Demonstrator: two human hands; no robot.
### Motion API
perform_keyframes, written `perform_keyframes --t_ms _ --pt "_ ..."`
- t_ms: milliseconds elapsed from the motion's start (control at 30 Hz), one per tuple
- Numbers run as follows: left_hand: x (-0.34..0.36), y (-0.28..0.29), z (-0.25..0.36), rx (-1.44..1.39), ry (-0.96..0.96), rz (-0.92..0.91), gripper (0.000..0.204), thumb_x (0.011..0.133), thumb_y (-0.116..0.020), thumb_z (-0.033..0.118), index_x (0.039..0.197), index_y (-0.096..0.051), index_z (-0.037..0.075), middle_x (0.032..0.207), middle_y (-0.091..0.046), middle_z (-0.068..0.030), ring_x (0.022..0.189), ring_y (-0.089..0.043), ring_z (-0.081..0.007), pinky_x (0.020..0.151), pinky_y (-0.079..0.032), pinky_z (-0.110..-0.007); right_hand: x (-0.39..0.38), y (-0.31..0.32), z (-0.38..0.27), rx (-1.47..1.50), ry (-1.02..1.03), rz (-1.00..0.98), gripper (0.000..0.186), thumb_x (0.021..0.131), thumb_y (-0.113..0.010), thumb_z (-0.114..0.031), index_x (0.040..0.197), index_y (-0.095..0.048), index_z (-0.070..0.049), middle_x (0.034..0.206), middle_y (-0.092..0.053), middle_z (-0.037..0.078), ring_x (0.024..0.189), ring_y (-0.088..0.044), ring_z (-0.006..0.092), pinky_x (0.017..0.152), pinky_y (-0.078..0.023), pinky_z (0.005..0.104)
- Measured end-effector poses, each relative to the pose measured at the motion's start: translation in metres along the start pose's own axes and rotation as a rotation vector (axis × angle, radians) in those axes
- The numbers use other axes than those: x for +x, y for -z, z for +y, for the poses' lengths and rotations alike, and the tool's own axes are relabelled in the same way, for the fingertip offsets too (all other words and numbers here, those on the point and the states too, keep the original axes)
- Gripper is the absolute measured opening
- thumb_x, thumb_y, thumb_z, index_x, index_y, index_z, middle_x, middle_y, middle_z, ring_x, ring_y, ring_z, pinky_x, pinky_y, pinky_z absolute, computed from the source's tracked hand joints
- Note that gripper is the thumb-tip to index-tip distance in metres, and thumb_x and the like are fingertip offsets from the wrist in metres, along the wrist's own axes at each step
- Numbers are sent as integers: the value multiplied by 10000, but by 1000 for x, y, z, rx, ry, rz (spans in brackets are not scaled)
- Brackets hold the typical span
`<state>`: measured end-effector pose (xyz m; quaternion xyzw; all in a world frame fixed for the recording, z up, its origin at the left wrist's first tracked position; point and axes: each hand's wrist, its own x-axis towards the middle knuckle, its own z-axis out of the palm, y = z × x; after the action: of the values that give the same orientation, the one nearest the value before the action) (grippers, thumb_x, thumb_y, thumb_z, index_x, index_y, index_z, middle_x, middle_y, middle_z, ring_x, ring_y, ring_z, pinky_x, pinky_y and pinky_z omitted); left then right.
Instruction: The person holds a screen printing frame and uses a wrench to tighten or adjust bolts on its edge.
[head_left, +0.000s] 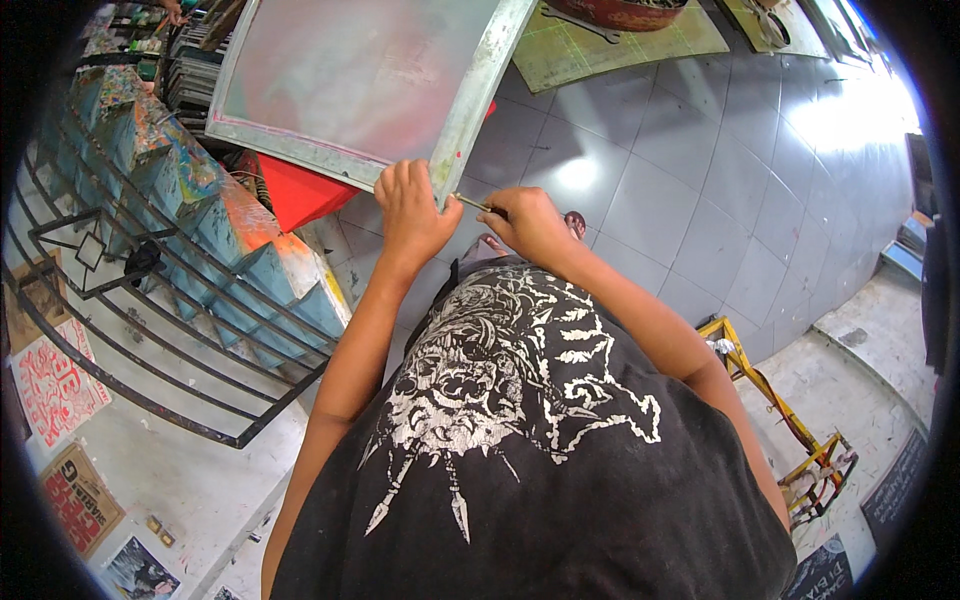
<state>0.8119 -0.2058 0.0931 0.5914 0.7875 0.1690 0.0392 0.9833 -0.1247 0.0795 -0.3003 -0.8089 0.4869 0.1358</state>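
Observation:
A silk-screen printing frame (296,142) with a pale, pinkish-stained mesh (340,75) extends away from me, tilted in view. My left hand (412,215) is closed over its near right corner, fingers on top. Just right of that corner, my right hand (530,228) pinches a thin, rod-like metal tool (471,202). The rod's far end reaches the frame corner beside my left thumb. Its exact kind is unclear, since my right fingers hide the other end.
Beneath the frame shows a red surface (300,192). Paint-splashed steps (190,215) and a black metal railing (180,415) lie left. A green cutting mat (650,55) with a wrench (580,24) and red bowl (630,12) is ahead. A yellow metal stand (765,395) stands right, beyond grey floor tiles (640,175).

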Motion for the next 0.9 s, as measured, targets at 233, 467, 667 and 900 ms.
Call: perform_keyframes --t_ms 233,467,667,900 --pt "-1 1 0 -13 -3 4 456 686 -650 206 1043 -466 -12 1013 -471 -170 1036 -412 -351 953 -285 -491 0 -12 13 311 -145 -78 134 842 -627 -112 867 -645 18 704 -622 127 587 -566 191 624 -467 314" --pt "0 1 0 -18 4 -8 462 686 -649 213 1046 -470 -14 1019 -469 -172 1038 -413 -353 955 -286 -491 -1 3 -4 169 -193 -58 149 812 -658 -153 827 -677 -6 769 -666 150 681 -627 281 654 -486 341" --pt "-1 1 0 -13 -3 11 469 687 -649 213 1057 -470 -13 1017 -469 -170 1040 -411 -351 956 -281 -491 -2 -3 4 -119 229 200 201 789 -686 -194 806 -645 2 686 -622 148 647 -608 315 596 -464 397" --pt "-7 3 -1 -12 -28 44 546 706 -659 239 1144 -460 -18 1092 -474 -172 1087 -396 -349 983 -257 -499 -2 -2 -4 106 -170 4 260 790 -693 -253 818 -630 -3 692 -604 156 672 -605 338 597 -455 421"
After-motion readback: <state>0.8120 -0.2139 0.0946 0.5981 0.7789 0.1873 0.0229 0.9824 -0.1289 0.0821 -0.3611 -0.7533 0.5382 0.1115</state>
